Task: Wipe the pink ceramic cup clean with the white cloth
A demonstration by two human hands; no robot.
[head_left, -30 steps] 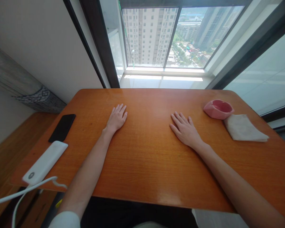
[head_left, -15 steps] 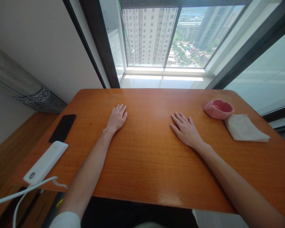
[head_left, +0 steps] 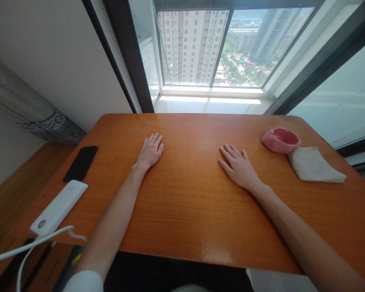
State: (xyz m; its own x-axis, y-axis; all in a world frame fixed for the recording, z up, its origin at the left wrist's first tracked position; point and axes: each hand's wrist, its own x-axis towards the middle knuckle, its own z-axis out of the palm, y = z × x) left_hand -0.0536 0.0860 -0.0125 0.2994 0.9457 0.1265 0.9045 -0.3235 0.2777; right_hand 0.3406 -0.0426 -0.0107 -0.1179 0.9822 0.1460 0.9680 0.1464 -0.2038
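Observation:
My left hand (head_left: pixel 150 153) lies palm down on the wooden table (head_left: pixel 182 202), its fingers stretched toward the window and holding nothing. Also flat on the tabletop is my right hand (head_left: pixel 237 165), fingers spread, with nothing under or in it that I can see. Nearest to the right hand, farther right, sits a pink angular bowl (head_left: pixel 280 140). A folded cream cloth (head_left: pixel 316 164) lies just in front of that bowl, touching or nearly touching it. Left of my left arm are a black phone (head_left: pixel 80 164) and a white power bank (head_left: pixel 58 207).
White cables (head_left: pixel 27 251) run from the power bank over the table's near left edge. Beyond the far edge is a window (head_left: pixel 207 48) with dark frames, showing tall buildings. A grey patterned curtain (head_left: pixel 48 117) hangs at the left above a wooden surface.

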